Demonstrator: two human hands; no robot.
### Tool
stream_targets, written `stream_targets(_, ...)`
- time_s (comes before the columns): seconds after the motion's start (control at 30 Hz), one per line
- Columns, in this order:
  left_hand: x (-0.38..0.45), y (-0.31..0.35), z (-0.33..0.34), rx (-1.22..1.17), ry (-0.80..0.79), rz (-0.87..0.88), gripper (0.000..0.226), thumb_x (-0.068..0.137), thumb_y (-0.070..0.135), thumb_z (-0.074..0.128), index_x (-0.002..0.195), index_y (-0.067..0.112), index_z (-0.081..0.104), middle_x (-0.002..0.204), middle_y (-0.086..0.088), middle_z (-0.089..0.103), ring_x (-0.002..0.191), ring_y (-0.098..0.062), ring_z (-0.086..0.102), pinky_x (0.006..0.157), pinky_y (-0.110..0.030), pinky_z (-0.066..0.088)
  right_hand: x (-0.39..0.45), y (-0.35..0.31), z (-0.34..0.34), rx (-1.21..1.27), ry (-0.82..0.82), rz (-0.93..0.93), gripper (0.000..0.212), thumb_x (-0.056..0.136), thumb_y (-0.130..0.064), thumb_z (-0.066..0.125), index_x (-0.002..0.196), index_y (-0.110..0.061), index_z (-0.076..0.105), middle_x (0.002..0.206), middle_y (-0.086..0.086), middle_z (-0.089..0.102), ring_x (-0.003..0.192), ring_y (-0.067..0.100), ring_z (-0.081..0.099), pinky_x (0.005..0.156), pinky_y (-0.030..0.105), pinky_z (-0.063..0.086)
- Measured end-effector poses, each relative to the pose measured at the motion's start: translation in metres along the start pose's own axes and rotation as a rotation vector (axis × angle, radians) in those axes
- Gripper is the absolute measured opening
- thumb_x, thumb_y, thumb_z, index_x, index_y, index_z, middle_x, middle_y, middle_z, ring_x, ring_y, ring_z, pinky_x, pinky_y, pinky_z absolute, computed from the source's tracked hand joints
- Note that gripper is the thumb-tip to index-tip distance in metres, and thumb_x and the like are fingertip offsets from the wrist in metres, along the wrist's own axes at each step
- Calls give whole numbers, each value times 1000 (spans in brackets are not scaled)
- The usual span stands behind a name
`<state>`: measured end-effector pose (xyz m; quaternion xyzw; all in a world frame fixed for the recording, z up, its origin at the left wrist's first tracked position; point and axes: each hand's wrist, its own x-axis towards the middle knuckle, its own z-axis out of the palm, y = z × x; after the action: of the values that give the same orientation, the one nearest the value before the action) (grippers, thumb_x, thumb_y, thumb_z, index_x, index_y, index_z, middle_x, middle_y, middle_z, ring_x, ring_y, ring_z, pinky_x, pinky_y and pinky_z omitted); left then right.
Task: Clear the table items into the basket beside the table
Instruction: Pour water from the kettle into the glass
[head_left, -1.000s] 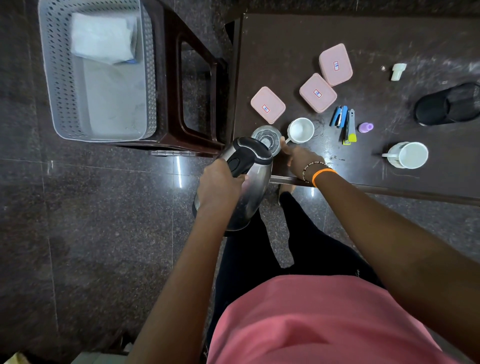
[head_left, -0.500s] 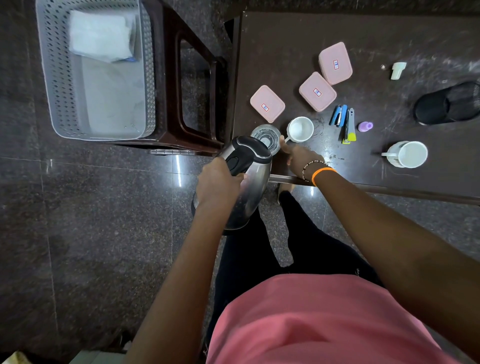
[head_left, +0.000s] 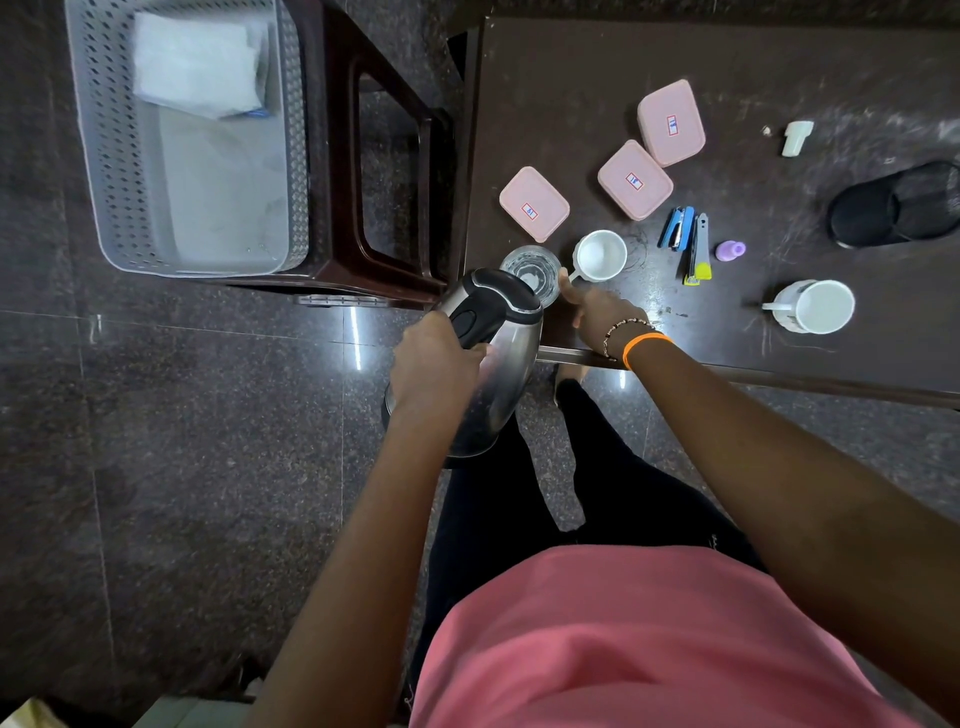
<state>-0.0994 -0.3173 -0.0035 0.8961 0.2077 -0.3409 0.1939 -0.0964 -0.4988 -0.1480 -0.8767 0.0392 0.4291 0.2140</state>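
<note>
My left hand (head_left: 434, 361) grips the black handle of a steel electric kettle (head_left: 496, 374), held off the table's near-left corner. Just beyond its lid stands a clear glass (head_left: 530, 267). My right hand (head_left: 602, 317) rests on the dark table (head_left: 571, 78), fingers reaching the glass; whether it grips it I cannot tell. A white cup (head_left: 600, 255) sits right of the glass. Three pink lidded boxes (head_left: 534, 203) (head_left: 635, 179) (head_left: 671, 122) lie further back. The grey perforated basket (head_left: 111, 171) stands at the left on a brown stool, holding a white packet (head_left: 197, 65).
On the table also lie a blue stapler (head_left: 678, 228), a nail clipper with a yellow tip (head_left: 698, 254), a small purple bottle (head_left: 730, 250), a second white cup (head_left: 818, 306), a small white cap (head_left: 797, 137) and a black slipper (head_left: 893, 210). The brown stool frame (head_left: 395, 156) separates basket and table.
The kettle and both hands have barely shifted; the kettle sits very slightly to the left of where it was.
</note>
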Motion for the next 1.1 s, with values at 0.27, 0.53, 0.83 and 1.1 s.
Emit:
stream_targets(0.27,3,-7,3,-25,3,8,42,77,35,71,104,4,59,103,-16,67,95,-37,63,83,-47,54,0,0,0,-10,-2,-6,78,87,1,41,146,-40,10,119,13,60,110,33,57,88,42,48)
stream_targets(0.53,5,-24,8,-107,25,21,44,73,38,74,100,6,61,98,-14,69,92,-34,64,82,-43,54,-1,-2,0,-42,4,24,76,88,-2,42,145,-41,10,128,13,55,115,34,54,90,45,47)
stream_targets(0.83,13,-51,18,-217,29,65,43,66,43,79,92,14,63,88,-5,69,81,-24,62,69,-27,44,-2,-6,2,-55,11,41,76,87,-1,41,145,-41,10,127,12,56,113,35,55,88,44,47)
stream_targets(1.1,10,-82,33,-231,53,129,45,64,45,79,90,15,59,78,3,61,72,-19,57,64,-27,41,-1,-10,8,-81,38,60,75,87,-4,41,146,-37,8,122,19,59,107,38,58,82,42,48)
